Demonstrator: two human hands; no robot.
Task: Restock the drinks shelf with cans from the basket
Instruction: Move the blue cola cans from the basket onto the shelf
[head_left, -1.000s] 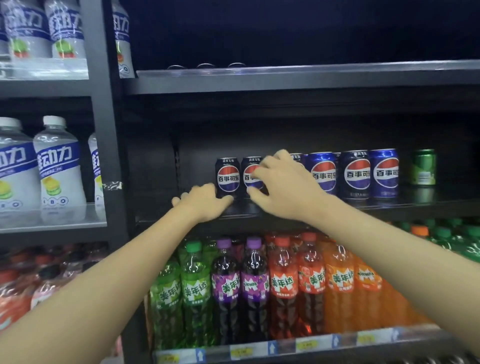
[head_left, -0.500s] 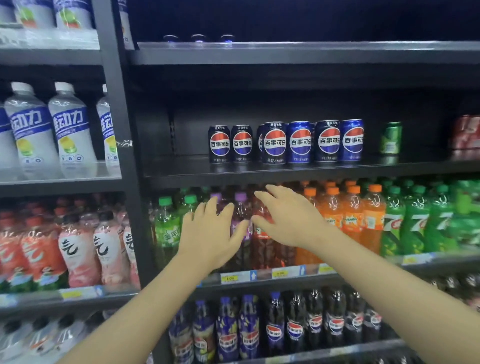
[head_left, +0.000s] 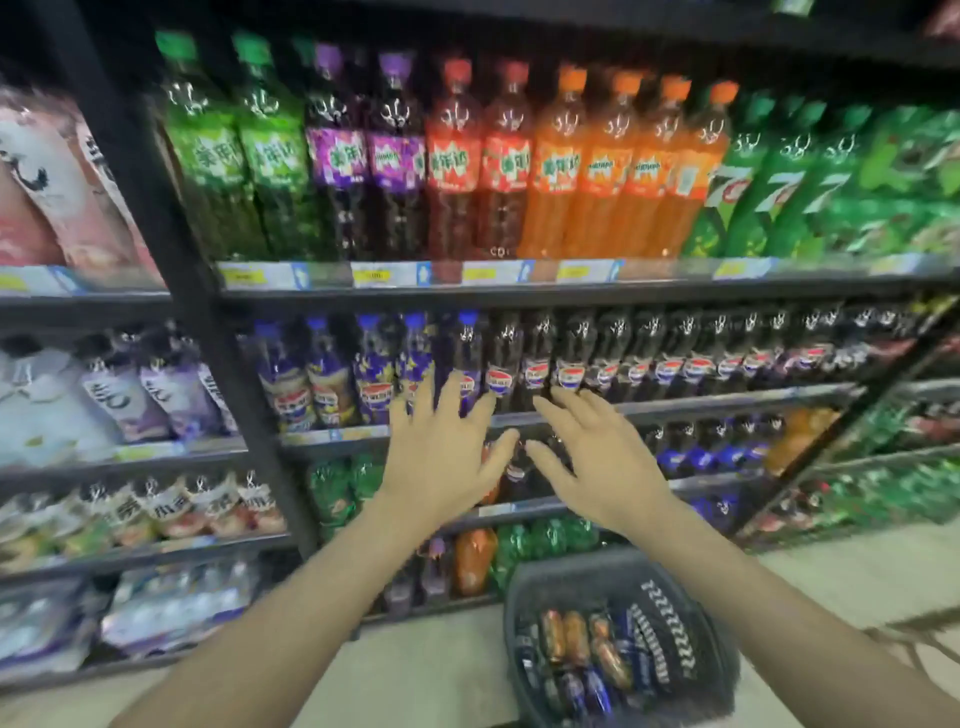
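Note:
A dark plastic basket (head_left: 524, 592) stands on the floor at the lower right, below my hands, with several cans (head_left: 576, 649) lying in it, orange and blue ones. My left hand (head_left: 436, 457) and my right hand (head_left: 597, 462) hover side by side in front of the lower shelves, fingers spread, holding nothing. Both are above the basket and apart from it. The can shelf is out of view above. The picture is blurred by motion.
Black shelving fills the view: green, purple, red and orange soda bottles (head_left: 519, 166) on top, cola bottles (head_left: 571, 358) below, more drinks beneath. A black upright post (head_left: 171, 260) divides the bays. Pale floor (head_left: 441, 670) lies around the basket.
My view has swung down from the can shelf to the lower shelves and the basket. Both hands left the cans and dropped, staying empty with fingers spread.

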